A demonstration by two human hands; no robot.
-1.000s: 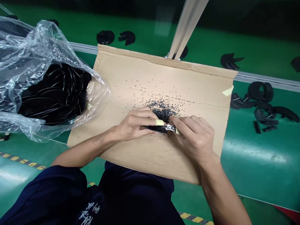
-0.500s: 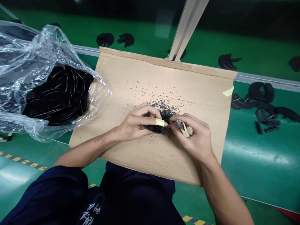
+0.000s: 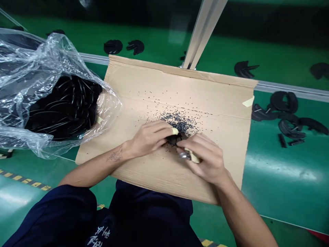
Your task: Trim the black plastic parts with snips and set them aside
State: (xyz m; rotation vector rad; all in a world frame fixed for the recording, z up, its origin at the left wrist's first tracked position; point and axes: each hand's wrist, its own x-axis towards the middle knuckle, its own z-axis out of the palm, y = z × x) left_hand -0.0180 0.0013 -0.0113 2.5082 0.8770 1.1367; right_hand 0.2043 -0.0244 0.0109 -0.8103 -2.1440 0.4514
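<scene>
My left hand (image 3: 150, 137) is closed round a flat black plastic part (image 3: 172, 139), with a strip of tape on one fingertip. My right hand (image 3: 204, 157) is closed on a small metal cutting tool (image 3: 185, 156) with a pale handle, held close against the part. Both hands rest on a sheet of brown cardboard (image 3: 144, 89) lying across my lap. A heap of tiny black trimmings (image 3: 180, 120) lies on the cardboard just beyond my fingers.
A clear plastic bag (image 3: 33, 68) full of black parts (image 3: 64, 106) sits at the left. More loose black parts (image 3: 285, 109) lie on the green surface at the right and beyond a metal rail (image 3: 290, 89). A slanted metal bar (image 3: 203, 31) rises at the back.
My right hand has drawn the tool down and towards me, from level with the part's end to below it. The left hand has turned the part so less of it shows.
</scene>
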